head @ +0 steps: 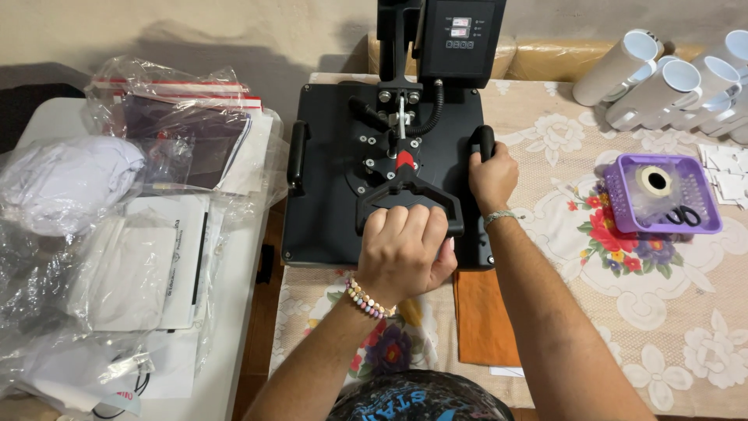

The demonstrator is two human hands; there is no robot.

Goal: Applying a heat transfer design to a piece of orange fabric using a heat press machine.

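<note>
A black heat press [327, 187] stands on a table with a flowered cloth [662, 288]. Its top plate is down flat. My left hand [405, 251] is closed around the press's black front lever handle [405, 204]. My right hand [492, 173] grips the black side handle [485, 140] on the press's right edge. An orange cloth [483, 316] sticks out from under the press at the front right. The control box [460, 39] with small displays rises at the back.
White mugs [662, 82] lie stacked at the back right. A purple basket [662, 195] holds a tape roll and scissors. Small white paper pieces [728, 168] lie beside it. Clear plastic bags with garments and papers [140, 210] cover the white table on the left.
</note>
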